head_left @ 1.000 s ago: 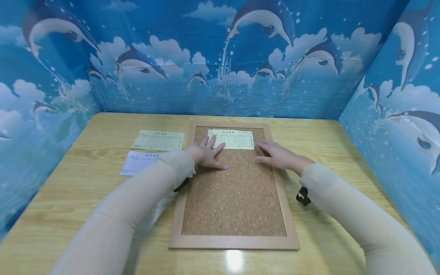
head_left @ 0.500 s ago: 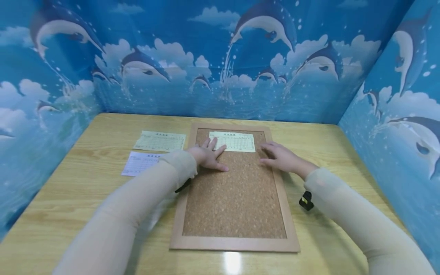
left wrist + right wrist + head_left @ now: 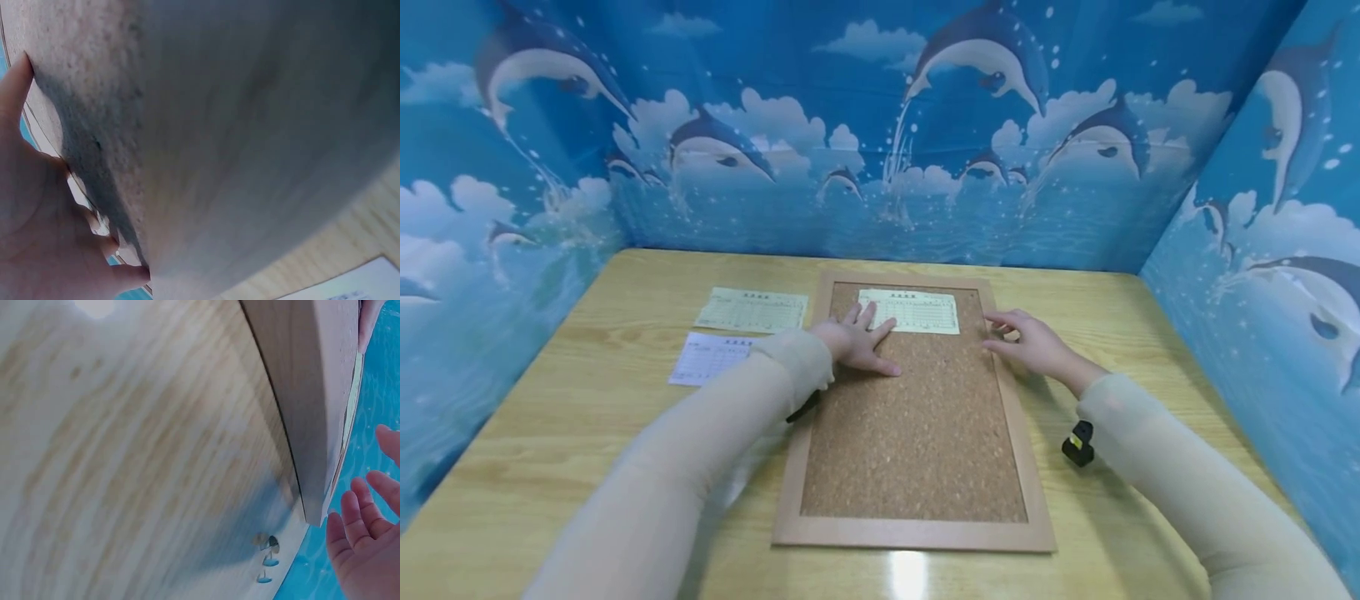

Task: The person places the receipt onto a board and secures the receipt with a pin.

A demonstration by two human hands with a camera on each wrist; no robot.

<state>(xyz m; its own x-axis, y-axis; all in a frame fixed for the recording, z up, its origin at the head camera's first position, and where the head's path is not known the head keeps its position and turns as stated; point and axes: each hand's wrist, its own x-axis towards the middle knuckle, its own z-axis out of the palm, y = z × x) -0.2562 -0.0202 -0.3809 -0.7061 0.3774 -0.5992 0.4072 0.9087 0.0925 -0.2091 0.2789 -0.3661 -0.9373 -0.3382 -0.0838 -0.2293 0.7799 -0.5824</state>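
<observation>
A framed corkboard [image 3: 913,442] lies flat on the table, with a pale green printed slip [image 3: 921,315] near its far end. My left hand [image 3: 859,343] rests on the cork with fingers spread, its fingertips over the slip's left part. In the left wrist view, the thumb and fingertips of that hand touch the cork. My right hand [image 3: 1030,342] is at the board's right frame, beyond the slip's right edge. Its fingers are loosely bent and hold nothing visible. Several thumbtacks [image 3: 267,559] lie on the table near the board's edge, below the right hand.
Left of the board, another green slip [image 3: 756,309] and a lilac slip [image 3: 711,358] lie on the wooden table [image 3: 550,400]; the left sleeve partly covers the lilac one. A blue dolphin-print curtain [image 3: 880,200] stands behind the table and along both sides.
My right hand has moved right, from beside the slip to the board's right frame. The left hand stays on the slip and cork. The head view has shifted slightly.
</observation>
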